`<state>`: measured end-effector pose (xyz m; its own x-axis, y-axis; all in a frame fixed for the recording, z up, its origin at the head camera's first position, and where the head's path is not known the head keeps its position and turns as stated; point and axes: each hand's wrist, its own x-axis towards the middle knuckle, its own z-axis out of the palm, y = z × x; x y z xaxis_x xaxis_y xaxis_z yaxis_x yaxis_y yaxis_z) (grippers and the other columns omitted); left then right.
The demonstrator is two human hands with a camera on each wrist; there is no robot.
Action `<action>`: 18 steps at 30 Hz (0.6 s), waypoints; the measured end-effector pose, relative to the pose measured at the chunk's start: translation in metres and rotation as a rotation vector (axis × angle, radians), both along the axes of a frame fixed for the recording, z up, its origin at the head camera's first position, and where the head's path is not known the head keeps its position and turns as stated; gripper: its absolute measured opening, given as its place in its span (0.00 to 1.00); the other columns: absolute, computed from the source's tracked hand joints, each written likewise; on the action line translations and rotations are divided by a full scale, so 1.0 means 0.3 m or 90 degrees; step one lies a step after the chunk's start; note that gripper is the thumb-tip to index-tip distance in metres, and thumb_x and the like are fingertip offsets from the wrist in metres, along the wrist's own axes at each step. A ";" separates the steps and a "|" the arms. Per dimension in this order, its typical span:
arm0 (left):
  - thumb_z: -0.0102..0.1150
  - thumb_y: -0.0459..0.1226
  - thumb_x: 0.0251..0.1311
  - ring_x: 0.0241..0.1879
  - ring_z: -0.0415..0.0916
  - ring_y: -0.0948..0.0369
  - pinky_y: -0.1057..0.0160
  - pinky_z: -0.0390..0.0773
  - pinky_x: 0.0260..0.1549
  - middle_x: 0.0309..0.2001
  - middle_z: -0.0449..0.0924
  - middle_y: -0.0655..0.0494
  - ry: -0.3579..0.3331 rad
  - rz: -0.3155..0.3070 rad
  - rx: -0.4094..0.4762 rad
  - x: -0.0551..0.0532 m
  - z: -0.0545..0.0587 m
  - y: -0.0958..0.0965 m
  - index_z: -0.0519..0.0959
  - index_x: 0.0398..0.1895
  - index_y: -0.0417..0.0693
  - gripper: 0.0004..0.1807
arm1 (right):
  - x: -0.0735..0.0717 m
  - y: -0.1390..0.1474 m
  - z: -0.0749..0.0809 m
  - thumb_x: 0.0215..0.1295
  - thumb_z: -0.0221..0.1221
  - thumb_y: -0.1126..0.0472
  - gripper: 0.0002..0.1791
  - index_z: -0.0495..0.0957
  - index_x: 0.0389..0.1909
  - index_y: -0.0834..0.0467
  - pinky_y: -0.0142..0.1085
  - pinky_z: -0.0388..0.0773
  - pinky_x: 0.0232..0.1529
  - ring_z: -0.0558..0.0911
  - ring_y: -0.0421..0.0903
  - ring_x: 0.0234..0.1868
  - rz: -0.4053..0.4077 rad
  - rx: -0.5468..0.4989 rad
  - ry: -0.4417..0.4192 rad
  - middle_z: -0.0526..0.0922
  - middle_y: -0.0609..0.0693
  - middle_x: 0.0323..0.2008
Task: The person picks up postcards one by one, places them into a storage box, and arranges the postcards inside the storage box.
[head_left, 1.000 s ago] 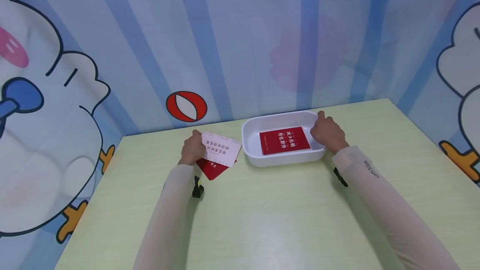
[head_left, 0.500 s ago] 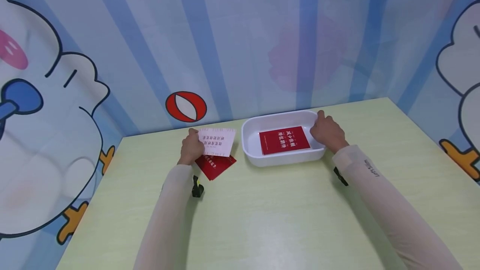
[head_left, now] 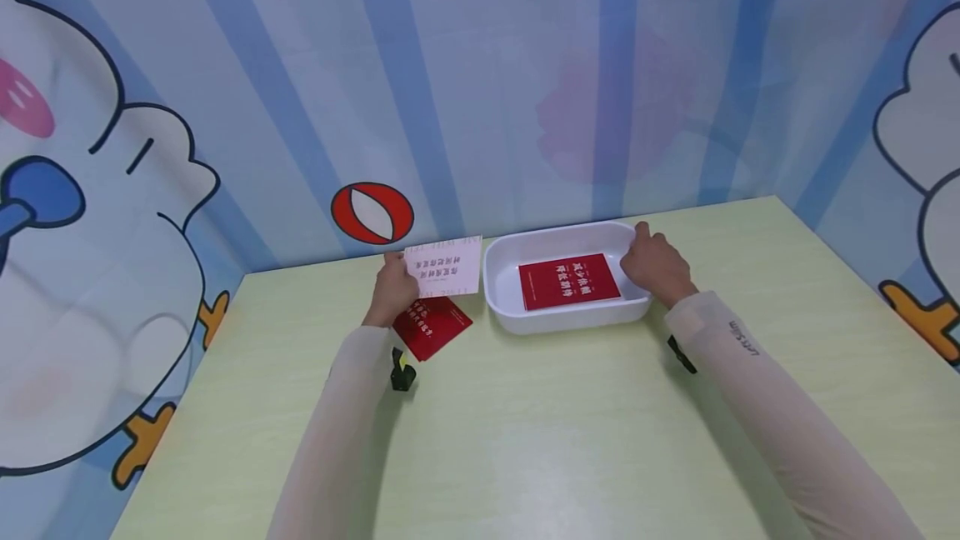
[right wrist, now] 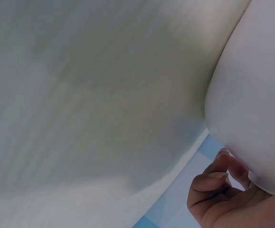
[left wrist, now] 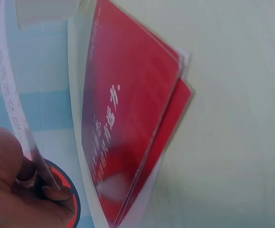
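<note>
My left hand [head_left: 393, 288] pinches a pale pink card [head_left: 444, 267] with printed characters by its left edge. In the left wrist view, thumb and fingers close on the card's end, and the card stands up off the table. Below it a small stack of cards with a red one [left wrist: 128, 95] on top lies on the table, partly covered by the pink card in the head view. My right hand [head_left: 656, 265] grips the right end of a white plastic basin [head_left: 570, 322], fingers at its rim. A red card [head_left: 570, 282] with white characters lies flat inside the basin.
The light wood-grain table [head_left: 525, 432] runs back to a blue striped cloth backdrop [head_left: 495, 90] with cartoon figures. Each wrist wears a black strap, and both sleeves are pale.
The left hand has lifted the pink card off the red stack, turning it and moving it up and slightly right toward the basin. The right hand and basin have stayed put.
</note>
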<state>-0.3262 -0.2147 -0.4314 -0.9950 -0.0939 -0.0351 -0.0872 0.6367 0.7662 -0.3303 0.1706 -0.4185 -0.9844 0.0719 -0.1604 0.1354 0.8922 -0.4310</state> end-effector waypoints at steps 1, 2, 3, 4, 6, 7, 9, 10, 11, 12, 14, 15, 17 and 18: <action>0.51 0.31 0.67 0.56 0.78 0.47 0.47 0.79 0.58 0.63 0.74 0.44 0.002 -0.005 0.006 0.000 0.001 0.003 0.54 0.69 0.44 0.30 | -0.001 0.000 0.000 0.69 0.46 0.58 0.35 0.48 0.71 0.70 0.61 0.76 0.57 0.74 0.66 0.57 -0.001 0.000 0.000 0.68 0.72 0.58; 0.51 0.31 0.66 0.56 0.77 0.48 0.47 0.79 0.58 0.63 0.73 0.44 0.002 -0.011 0.012 0.000 0.003 0.006 0.54 0.69 0.45 0.30 | -0.001 0.000 -0.001 0.69 0.46 0.58 0.35 0.48 0.71 0.69 0.61 0.76 0.57 0.74 0.66 0.57 -0.002 0.000 0.000 0.68 0.72 0.58; 0.52 0.31 0.66 0.56 0.77 0.48 0.47 0.78 0.58 0.64 0.73 0.45 0.002 -0.014 0.020 0.000 0.004 0.009 0.54 0.69 0.45 0.30 | -0.001 0.000 -0.001 0.69 0.46 0.58 0.35 0.48 0.71 0.69 0.61 0.76 0.57 0.74 0.66 0.57 -0.002 0.000 -0.001 0.68 0.72 0.58; 0.52 0.31 0.66 0.56 0.77 0.48 0.47 0.79 0.58 0.64 0.72 0.45 0.003 -0.018 0.025 0.001 0.006 0.014 0.54 0.69 0.45 0.30 | -0.001 0.000 -0.001 0.69 0.47 0.58 0.35 0.48 0.71 0.69 0.61 0.76 0.57 0.74 0.66 0.57 -0.002 0.001 -0.001 0.68 0.72 0.58; 0.54 0.32 0.66 0.57 0.77 0.48 0.47 0.79 0.57 0.64 0.71 0.45 0.007 -0.026 0.031 0.001 0.012 0.024 0.56 0.69 0.45 0.30 | -0.001 0.002 -0.002 0.69 0.47 0.58 0.35 0.48 0.71 0.69 0.61 0.76 0.57 0.74 0.66 0.57 -0.001 0.001 -0.002 0.68 0.71 0.58; 0.53 0.32 0.67 0.57 0.77 0.48 0.47 0.79 0.57 0.65 0.70 0.45 0.009 -0.029 0.032 0.000 0.015 0.030 0.56 0.69 0.44 0.29 | -0.001 0.002 -0.002 0.69 0.48 0.58 0.35 0.48 0.71 0.69 0.61 0.76 0.57 0.74 0.66 0.57 -0.001 0.002 -0.003 0.68 0.71 0.58; 0.53 0.32 0.67 0.56 0.78 0.48 0.48 0.79 0.57 0.65 0.69 0.44 0.007 -0.034 0.032 0.000 0.023 0.045 0.56 0.69 0.43 0.29 | -0.001 0.004 -0.002 0.68 0.48 0.59 0.35 0.48 0.71 0.69 0.61 0.76 0.58 0.74 0.66 0.57 -0.002 0.001 -0.003 0.68 0.71 0.59; 0.52 0.32 0.68 0.55 0.78 0.48 0.48 0.79 0.57 0.65 0.69 0.43 0.008 -0.038 0.026 -0.001 0.027 0.053 0.56 0.69 0.42 0.28 | -0.001 0.004 -0.002 0.68 0.49 0.59 0.36 0.48 0.71 0.69 0.61 0.76 0.58 0.75 0.66 0.58 -0.003 0.001 -0.004 0.68 0.71 0.59; 0.51 0.32 0.69 0.55 0.78 0.48 0.49 0.79 0.57 0.65 0.69 0.43 0.006 -0.039 0.022 -0.002 0.031 0.061 0.56 0.69 0.42 0.28 | -0.001 0.004 -0.002 0.68 0.49 0.59 0.36 0.48 0.72 0.68 0.61 0.76 0.58 0.74 0.66 0.58 -0.004 0.001 -0.004 0.68 0.71 0.59; 0.49 0.31 0.70 0.54 0.78 0.48 0.49 0.80 0.57 0.64 0.69 0.43 0.003 -0.040 0.020 -0.003 0.035 0.070 0.55 0.69 0.41 0.27 | -0.001 0.004 -0.002 0.68 0.49 0.59 0.36 0.48 0.72 0.68 0.61 0.76 0.58 0.75 0.66 0.58 -0.006 0.001 -0.004 0.68 0.71 0.59; 0.47 0.31 0.70 0.52 0.78 0.49 0.51 0.80 0.57 0.63 0.70 0.42 -0.002 -0.043 0.013 -0.005 0.041 0.087 0.55 0.69 0.40 0.27 | -0.002 0.005 -0.003 0.68 0.49 0.59 0.36 0.48 0.72 0.68 0.61 0.76 0.58 0.75 0.66 0.58 -0.006 0.003 -0.005 0.68 0.71 0.59; 0.46 0.31 0.71 0.51 0.78 0.49 0.51 0.80 0.57 0.63 0.71 0.43 -0.003 -0.045 0.011 -0.007 0.044 0.095 0.54 0.69 0.39 0.26 | -0.002 0.005 -0.003 0.68 0.49 0.59 0.36 0.48 0.72 0.68 0.61 0.76 0.58 0.75 0.66 0.58 -0.006 0.003 -0.006 0.68 0.71 0.59; 0.46 0.31 0.71 0.51 0.78 0.50 0.52 0.81 0.56 0.63 0.70 0.43 -0.004 -0.048 0.009 -0.009 0.050 0.110 0.54 0.70 0.39 0.26 | -0.003 0.006 -0.003 0.68 0.49 0.59 0.36 0.48 0.72 0.69 0.61 0.76 0.58 0.75 0.66 0.57 -0.004 0.005 -0.006 0.68 0.71 0.59; 0.46 0.31 0.71 0.51 0.78 0.50 0.53 0.81 0.56 0.64 0.70 0.44 -0.005 -0.050 0.008 -0.010 0.053 0.117 0.54 0.70 0.39 0.26 | -0.003 0.006 -0.004 0.68 0.49 0.59 0.36 0.48 0.72 0.69 0.60 0.77 0.58 0.75 0.66 0.57 -0.004 0.005 -0.007 0.68 0.71 0.59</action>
